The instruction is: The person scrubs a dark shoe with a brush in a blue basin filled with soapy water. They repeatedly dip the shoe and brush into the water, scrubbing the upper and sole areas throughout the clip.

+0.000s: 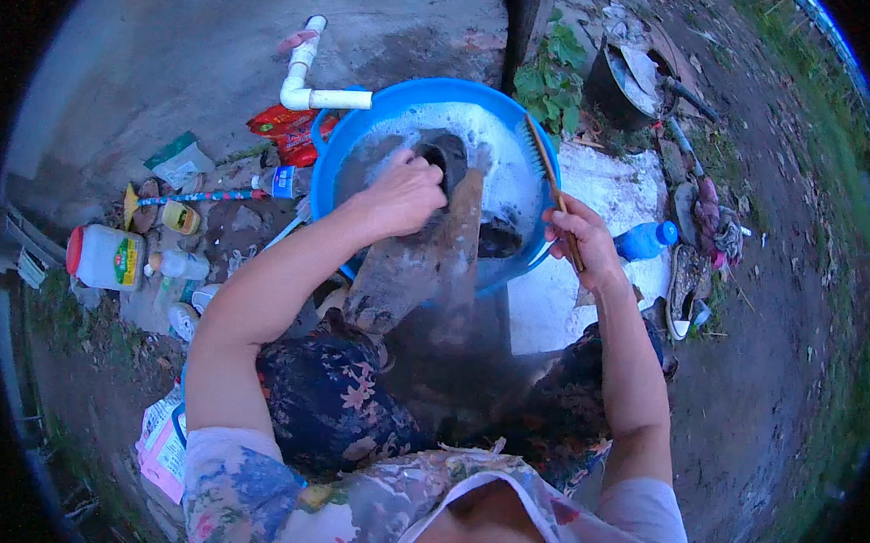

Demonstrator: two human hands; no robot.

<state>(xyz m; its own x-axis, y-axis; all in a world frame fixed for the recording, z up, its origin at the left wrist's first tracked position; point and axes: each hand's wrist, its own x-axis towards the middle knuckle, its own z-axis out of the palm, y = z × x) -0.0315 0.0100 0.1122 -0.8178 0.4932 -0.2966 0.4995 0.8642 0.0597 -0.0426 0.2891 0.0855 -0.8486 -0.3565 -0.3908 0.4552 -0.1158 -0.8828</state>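
Soapy water and white suds lie in a blue tub (433, 87) in front of my knees. My left hand (409, 195) is closed on a dark shoe (450, 148) at the upper end of a worn wooden board (411, 275) that slopes into the tub. The fingertips are hidden at the shoe's opening. At the tub's right rim my right hand (587, 241) grips a long wooden-handled brush (554, 180), its bristles towards the tub and apart from the shoe. Another dark object (500, 238), perhaps a second shoe, sits in the water right of the board.
A white pipe (341, 99) juts over the tub's left rim. A blue bottle (647, 240) and a worn shoe (685, 292) lie on the right. To the left are a red-lidded jar (106, 257), a red packet (288, 131) and a striped stick (200, 196).
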